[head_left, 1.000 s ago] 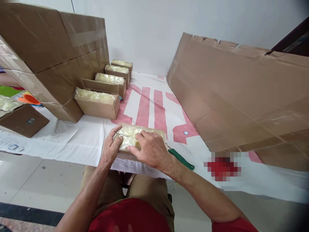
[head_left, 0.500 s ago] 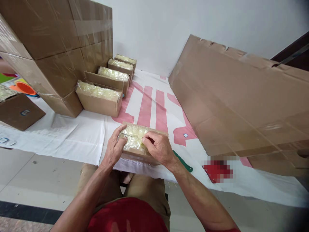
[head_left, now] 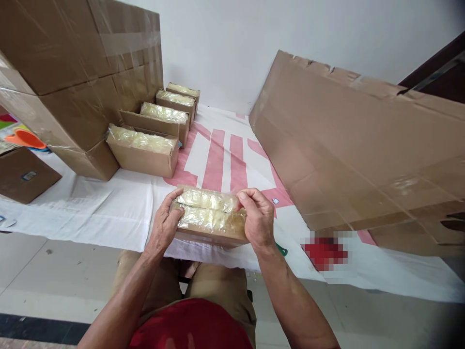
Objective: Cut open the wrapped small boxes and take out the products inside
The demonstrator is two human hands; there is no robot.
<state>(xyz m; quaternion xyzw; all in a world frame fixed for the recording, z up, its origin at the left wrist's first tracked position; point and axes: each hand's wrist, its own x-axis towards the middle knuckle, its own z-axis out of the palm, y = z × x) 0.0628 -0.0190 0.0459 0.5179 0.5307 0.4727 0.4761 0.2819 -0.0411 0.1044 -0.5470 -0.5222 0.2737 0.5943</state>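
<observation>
In front of me on the table's near edge stands a small cardboard box (head_left: 214,237), filled with pale yellow contents under clear plastic film (head_left: 205,199). My left hand (head_left: 163,225) is closed around the box's left end, thumb on top of the film and fingers along the far side. At the right end, my right hand (head_left: 259,213) pinches the film between thumb and forefinger. The exact kind of the yellow contents cannot be made out through the shiny film. Behind my right wrist, part of a green tool (head_left: 281,249) shows.
Several similar filled boxes (head_left: 141,155) stand in a row at the back left, beside a tall stack of taped cartons (head_left: 76,111). A large cardboard sheet (head_left: 348,155) leans on the right. An orange scoop-like object (head_left: 27,138) and another box (head_left: 29,177) sit far left.
My right hand has moved right, from the middle of the film to the box's right end, and more of the film shows. My left hand keeps its hold on the left end.
</observation>
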